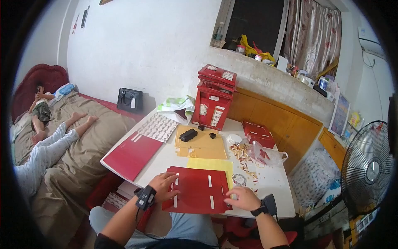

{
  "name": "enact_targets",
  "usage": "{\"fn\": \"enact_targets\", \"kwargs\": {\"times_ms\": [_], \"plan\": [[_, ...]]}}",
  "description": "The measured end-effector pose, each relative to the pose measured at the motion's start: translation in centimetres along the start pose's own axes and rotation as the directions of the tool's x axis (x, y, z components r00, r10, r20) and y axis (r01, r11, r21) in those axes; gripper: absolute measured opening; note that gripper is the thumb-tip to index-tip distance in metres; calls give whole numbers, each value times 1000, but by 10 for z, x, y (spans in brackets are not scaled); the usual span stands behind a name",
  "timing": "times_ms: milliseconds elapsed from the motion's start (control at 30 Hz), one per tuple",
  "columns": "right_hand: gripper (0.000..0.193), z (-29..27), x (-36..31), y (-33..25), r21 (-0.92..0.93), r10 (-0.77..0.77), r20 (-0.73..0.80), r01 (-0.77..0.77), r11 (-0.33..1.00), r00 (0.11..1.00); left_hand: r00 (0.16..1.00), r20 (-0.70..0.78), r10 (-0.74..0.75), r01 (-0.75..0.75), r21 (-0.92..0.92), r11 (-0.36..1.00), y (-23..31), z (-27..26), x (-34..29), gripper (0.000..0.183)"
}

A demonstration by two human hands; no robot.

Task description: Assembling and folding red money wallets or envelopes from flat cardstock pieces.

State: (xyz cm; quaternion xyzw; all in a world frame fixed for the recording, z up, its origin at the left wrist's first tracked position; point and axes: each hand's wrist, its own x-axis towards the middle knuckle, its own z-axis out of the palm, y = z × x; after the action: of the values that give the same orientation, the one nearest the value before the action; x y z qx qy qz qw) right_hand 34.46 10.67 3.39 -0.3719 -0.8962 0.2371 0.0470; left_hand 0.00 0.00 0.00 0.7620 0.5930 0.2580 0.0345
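Note:
A flat red cardboard sheet [192, 189] with several white slots lies before me at the table's near edge, slightly overhanging it. My left hand [165, 184] rests on its left side, fingers spread and lying flat. At the sheet's right edge is my right hand [244, 198], thumb and forefinger apart, with nothing visible held in it. A yellow sheet [211, 166] lies partly under the red one. Just beyond my right hand sits a small round roll [239, 179] of whitish, patterned material.
Red folded cartons [213, 103] are stacked at the back. Left lie a red board [132, 155] and a patterned sheet [157, 128]; behind, a black case [188, 135]. Paper scraps [242, 153] and a plastic bag [267, 154] are right, beyond them a fan [372, 171]. People lie on a bed [97, 128].

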Motion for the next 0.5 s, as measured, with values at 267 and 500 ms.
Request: {"fn": "enact_targets", "kwargs": {"times_ms": [267, 500], "plan": [[80, 15, 102, -4, -145, -162, -26, 157, 977, 986, 977, 212, -3, -22, 118, 993, 4, 24, 53, 94], [80, 15, 122, -30, -333, -12, 131, 55, 941, 991, 916, 360, -176, 121, 171, 978, 12, 10, 67, 95]]}}
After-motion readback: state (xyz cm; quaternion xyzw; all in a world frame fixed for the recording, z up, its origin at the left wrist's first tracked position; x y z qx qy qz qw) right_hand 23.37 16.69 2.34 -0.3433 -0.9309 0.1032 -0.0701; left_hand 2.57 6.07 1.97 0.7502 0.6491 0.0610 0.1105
